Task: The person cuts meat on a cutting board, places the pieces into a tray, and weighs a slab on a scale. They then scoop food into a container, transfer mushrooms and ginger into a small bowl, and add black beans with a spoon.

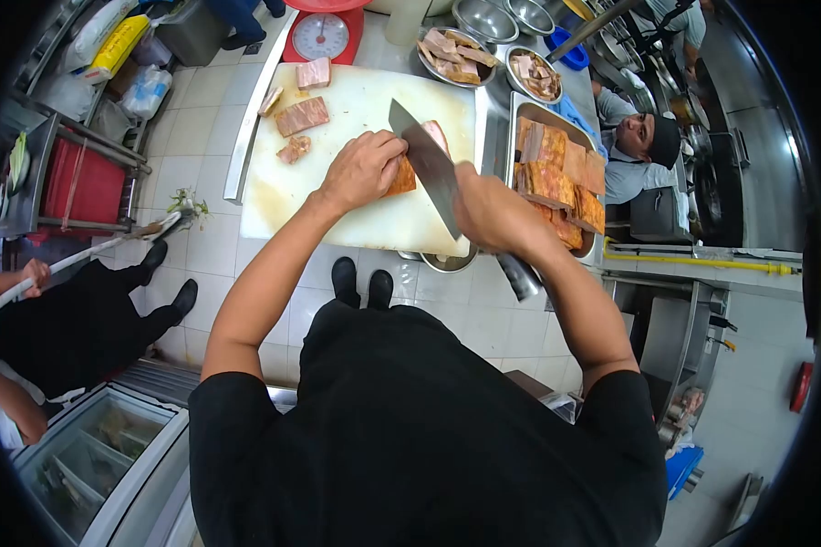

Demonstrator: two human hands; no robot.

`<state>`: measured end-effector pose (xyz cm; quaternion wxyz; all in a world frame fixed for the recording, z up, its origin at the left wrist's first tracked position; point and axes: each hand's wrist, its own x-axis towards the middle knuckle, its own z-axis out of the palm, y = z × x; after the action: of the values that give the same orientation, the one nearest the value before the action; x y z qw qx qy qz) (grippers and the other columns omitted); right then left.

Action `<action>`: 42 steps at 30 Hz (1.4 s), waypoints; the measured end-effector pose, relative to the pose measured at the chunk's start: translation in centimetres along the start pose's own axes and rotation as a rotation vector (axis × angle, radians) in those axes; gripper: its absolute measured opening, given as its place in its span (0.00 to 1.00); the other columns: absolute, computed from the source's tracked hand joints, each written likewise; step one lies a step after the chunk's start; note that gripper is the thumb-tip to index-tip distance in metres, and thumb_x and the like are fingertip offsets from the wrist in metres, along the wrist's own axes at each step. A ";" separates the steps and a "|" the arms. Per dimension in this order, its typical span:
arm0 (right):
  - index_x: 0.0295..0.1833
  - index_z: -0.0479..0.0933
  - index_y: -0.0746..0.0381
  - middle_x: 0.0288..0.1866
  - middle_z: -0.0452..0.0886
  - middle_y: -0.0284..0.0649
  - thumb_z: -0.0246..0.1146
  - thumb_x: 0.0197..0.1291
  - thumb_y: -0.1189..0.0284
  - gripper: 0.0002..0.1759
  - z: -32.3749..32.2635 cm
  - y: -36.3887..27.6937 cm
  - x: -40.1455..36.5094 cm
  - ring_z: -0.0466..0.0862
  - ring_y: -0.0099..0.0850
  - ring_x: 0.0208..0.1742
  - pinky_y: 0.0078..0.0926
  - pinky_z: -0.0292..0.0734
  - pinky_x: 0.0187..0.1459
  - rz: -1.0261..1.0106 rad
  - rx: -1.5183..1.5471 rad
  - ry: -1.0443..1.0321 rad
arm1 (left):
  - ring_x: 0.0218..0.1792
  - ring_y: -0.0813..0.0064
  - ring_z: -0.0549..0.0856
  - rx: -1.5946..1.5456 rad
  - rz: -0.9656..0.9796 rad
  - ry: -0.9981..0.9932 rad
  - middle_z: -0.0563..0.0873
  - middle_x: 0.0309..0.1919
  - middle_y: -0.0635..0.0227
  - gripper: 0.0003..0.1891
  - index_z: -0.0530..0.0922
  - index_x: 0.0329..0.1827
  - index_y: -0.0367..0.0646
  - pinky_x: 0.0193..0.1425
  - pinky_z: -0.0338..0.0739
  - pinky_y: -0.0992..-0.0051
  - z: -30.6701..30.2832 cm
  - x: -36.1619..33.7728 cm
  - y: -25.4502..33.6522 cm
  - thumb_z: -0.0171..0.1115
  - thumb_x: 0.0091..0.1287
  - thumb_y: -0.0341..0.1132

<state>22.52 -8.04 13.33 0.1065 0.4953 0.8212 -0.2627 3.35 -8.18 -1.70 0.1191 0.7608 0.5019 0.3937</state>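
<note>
My right hand [494, 211] is wrapped round a cleaver [423, 162], whose wide blade slants across a slab of smoked pork belly [401, 180]. Curled fingers of my left hand [367, 170] press on the slab, just left of the blade. Part of the slab shows beyond the blade; the rest is hidden by the hand and the steel. All this is on a white cutting board [337, 231]. Toward the board's far left lie a pink pork block [314, 73], a larger block [302, 116] and a small scrap [294, 149].
A steel tray [596, 244] of browned pork slabs stands right of the board. Bowls of cut meat [458, 56] and trimmings [535, 75] sit behind it, near a red scale [322, 36]. One person [625, 150] is across at right; another [73, 310] holds a pole at left.
</note>
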 end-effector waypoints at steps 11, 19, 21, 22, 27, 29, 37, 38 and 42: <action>0.45 0.66 0.76 0.34 0.78 0.69 0.48 0.65 0.70 0.16 -1.6 -0.7 1.5 0.81 0.62 0.39 0.53 0.74 0.45 0.004 -0.081 -0.022 | 0.42 0.59 0.80 0.011 -0.041 0.016 0.81 0.40 0.63 0.06 0.77 0.42 0.41 0.46 0.74 0.64 0.0 -0.1 0.0 0.58 0.63 0.29; 0.44 0.65 0.72 0.33 0.79 0.66 0.48 0.66 0.68 0.14 -3.0 0.2 -0.9 0.80 0.62 0.40 0.55 0.71 0.45 0.038 -0.118 -0.014 | 0.44 0.59 0.80 0.039 -0.074 -0.023 0.80 0.41 0.63 0.07 0.77 0.44 0.41 0.47 0.74 0.64 -0.1 -0.1 -0.1 0.57 0.64 0.30; 0.43 0.64 0.72 0.32 0.78 0.66 0.49 0.66 0.69 0.14 -2.6 -0.1 -1.2 0.80 0.62 0.38 0.55 0.72 0.44 0.028 -0.070 -0.055 | 0.41 0.61 0.80 0.032 -0.023 0.014 0.79 0.41 0.65 0.10 0.77 0.46 0.45 0.46 0.73 0.64 0.2 0.0 -0.4 0.57 0.61 0.29; 0.43 0.64 0.73 0.31 0.78 0.66 0.49 0.66 0.69 0.14 -2.4 -0.1 -1.3 0.80 0.63 0.38 0.54 0.73 0.43 0.016 -0.068 -0.060 | 0.41 0.61 0.80 0.031 -0.025 0.010 0.79 0.41 0.65 0.10 0.77 0.46 0.45 0.46 0.73 0.64 0.3 0.0 -0.5 0.57 0.61 0.29; 0.43 0.64 0.74 0.31 0.78 0.67 0.48 0.65 0.70 0.14 -2.1 0.1 0.3 0.80 0.63 0.37 0.53 0.74 0.43 -0.032 -0.084 -0.086 | 0.39 0.61 0.80 0.033 0.004 0.030 0.80 0.38 0.65 0.09 0.78 0.44 0.44 0.44 0.74 0.64 0.4 0.1 -0.5 0.58 0.61 0.29; 0.43 0.65 0.74 0.31 0.78 0.67 0.48 0.65 0.70 0.14 -2.0 -0.1 1.7 0.80 0.63 0.37 0.53 0.74 0.42 -0.050 -0.088 -0.089 | 0.40 0.60 0.80 0.016 -0.024 0.004 0.80 0.39 0.64 0.08 0.77 0.43 0.42 0.44 0.75 0.64 0.2 0.2 -0.2 0.58 0.60 0.28; 0.45 0.67 0.80 0.34 0.79 0.69 0.48 0.64 0.71 0.18 0.4 -0.5 5.8 0.82 0.60 0.36 0.49 0.77 0.42 -0.036 -0.035 -0.008 | 0.41 0.59 0.80 0.013 -0.043 -0.007 0.81 0.39 0.62 0.07 0.78 0.41 0.40 0.45 0.75 0.64 0.0 0.1 0.1 0.59 0.60 0.27; 0.45 0.67 0.80 0.33 0.79 0.68 0.48 0.64 0.71 0.18 0.3 -0.2 5.9 0.83 0.59 0.35 0.48 0.77 0.41 -0.059 -0.044 0.026 | 0.40 0.58 0.80 0.024 -0.054 0.017 0.81 0.39 0.62 0.07 0.78 0.41 0.40 0.45 0.75 0.64 0.1 0.2 0.2 0.59 0.60 0.28; 0.47 0.67 0.79 0.30 0.80 0.64 0.47 0.64 0.72 0.17 -2.7 -0.8 2.5 0.84 0.53 0.30 0.47 0.77 0.35 -0.083 -0.168 -0.153 | 0.39 0.58 0.80 0.022 -0.076 0.020 0.81 0.38 0.62 0.06 0.78 0.40 0.40 0.44 0.75 0.64 0.2 0.0 0.1 0.59 0.60 0.28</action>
<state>20.86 -4.99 14.75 0.1992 0.4285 0.8496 -0.2341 3.59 -8.19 -1.79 0.1207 0.7386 0.5357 0.3910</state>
